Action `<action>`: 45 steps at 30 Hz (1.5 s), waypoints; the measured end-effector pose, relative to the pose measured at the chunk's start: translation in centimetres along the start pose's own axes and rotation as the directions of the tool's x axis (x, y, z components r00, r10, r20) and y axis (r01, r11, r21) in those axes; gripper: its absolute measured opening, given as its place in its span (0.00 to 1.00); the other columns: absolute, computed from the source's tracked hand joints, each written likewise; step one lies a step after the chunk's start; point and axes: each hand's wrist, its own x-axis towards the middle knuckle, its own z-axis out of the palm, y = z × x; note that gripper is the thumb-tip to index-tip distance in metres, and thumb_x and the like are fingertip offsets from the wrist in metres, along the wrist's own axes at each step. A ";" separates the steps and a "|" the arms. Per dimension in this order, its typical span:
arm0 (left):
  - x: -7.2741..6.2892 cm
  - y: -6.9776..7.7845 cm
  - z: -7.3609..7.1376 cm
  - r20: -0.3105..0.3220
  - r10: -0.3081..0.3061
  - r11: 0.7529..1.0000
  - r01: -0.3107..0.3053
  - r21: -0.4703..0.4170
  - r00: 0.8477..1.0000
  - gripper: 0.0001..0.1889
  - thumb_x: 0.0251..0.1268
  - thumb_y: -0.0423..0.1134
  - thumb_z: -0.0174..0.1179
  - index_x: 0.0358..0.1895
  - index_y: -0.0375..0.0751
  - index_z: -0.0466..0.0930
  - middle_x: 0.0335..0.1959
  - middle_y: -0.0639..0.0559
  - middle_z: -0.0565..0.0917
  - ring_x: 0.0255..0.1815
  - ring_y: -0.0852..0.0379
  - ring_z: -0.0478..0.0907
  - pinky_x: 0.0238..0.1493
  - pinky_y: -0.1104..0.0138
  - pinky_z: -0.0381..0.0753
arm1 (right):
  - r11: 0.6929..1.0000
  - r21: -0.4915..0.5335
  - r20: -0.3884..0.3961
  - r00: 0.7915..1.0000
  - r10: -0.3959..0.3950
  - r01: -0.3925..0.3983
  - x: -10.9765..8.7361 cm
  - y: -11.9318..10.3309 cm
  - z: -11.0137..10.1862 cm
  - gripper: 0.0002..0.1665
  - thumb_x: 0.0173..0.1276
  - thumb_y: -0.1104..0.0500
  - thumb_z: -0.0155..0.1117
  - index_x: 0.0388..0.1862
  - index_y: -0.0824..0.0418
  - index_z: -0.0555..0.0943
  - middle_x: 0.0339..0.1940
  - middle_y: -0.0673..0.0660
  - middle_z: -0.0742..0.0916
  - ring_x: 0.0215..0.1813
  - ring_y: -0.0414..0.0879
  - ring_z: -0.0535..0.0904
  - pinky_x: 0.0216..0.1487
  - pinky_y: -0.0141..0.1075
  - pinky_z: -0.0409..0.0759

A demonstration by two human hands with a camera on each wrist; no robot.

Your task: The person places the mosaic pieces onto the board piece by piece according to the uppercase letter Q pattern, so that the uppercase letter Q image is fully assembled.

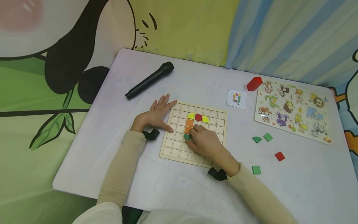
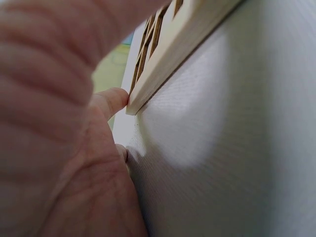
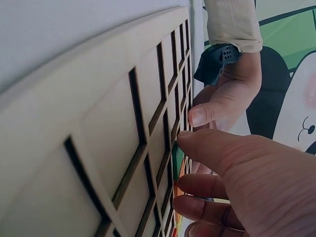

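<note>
A square wooden grid board point(image 1: 183, 158) lies on the table in the head view. My left hand point(image 1: 153, 117) is at its left side, fingers spread, with the thumb on the edge and a fingertip at the far corner. Over the middle of the board my right hand point(image 1: 205, 141) has its thumb and curled fingers on either side of a green quarter-circle tile point(image 1: 186, 137) in a cell. Just above it sit orange tiles point(image 1: 189, 123). Further up are a red square tile point(image 1: 198, 117) and two yellow quarter-circle tiles point(image 1: 205, 119). The right palm hides several cells.
Loose green tiles point(image 1: 268, 137) and a red tile point(image 1: 279, 156) lie right of the board. Beyond them are a pattern card point(image 1: 236, 99), a red block point(image 1: 254, 84) and an animal puzzle board point(image 1: 293, 109). A black microphone point(image 1: 149, 80) lies at the far left.
</note>
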 end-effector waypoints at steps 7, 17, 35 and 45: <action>0.3 0.1 0.0 0.003 0.007 1.000 -0.007 0.006 1.000 0.69 0.39 0.62 0.76 0.80 0.55 0.33 0.78 0.48 0.19 0.78 0.50 0.14 0.76 0.50 0.19 | 1.000 -0.001 -0.024 1.000 0.006 -0.006 0.1 -0.2 -0.1 0.14 0.65 0.50 0.66 0.32 0.60 0.80 0.27 0.50 0.76 0.25 0.40 0.70 0.17 0.31 0.71; 0.3 0.3 0.2 0.007 0.016 1.000 -0.016 0.013 1.000 0.69 0.40 0.60 0.76 0.80 0.54 0.32 0.77 0.48 0.19 0.77 0.51 0.14 0.76 0.51 0.19 | 0.999 -0.002 0.002 0.999 0.042 -0.042 0.0 -0.3 -0.1 0.13 0.65 0.51 0.66 0.31 0.60 0.79 0.27 0.50 0.77 0.26 0.41 0.71 0.17 0.32 0.71; 0.4 0.1 0.4 -0.005 0.023 1.000 -0.023 0.015 1.000 0.69 0.39 0.61 0.76 0.80 0.54 0.33 0.78 0.48 0.19 0.77 0.50 0.14 0.75 0.51 0.18 | 0.994 0.056 0.015 0.995 0.096 -0.097 -1.0 1.1 -0.2 0.14 0.65 0.48 0.66 0.34 0.59 0.82 0.28 0.49 0.79 0.30 0.41 0.75 0.23 0.33 0.76; 0.3 -0.2 0.3 -0.014 0.019 1.000 -0.019 0.005 1.000 0.69 0.40 0.60 0.77 0.80 0.54 0.33 0.77 0.48 0.19 0.77 0.51 0.14 0.75 0.52 0.18 | 0.964 0.131 0.029 0.973 0.230 -0.232 -4.1 4.5 -0.9 0.13 0.66 0.52 0.66 0.39 0.62 0.83 0.33 0.52 0.82 0.31 0.43 0.76 0.29 0.38 0.80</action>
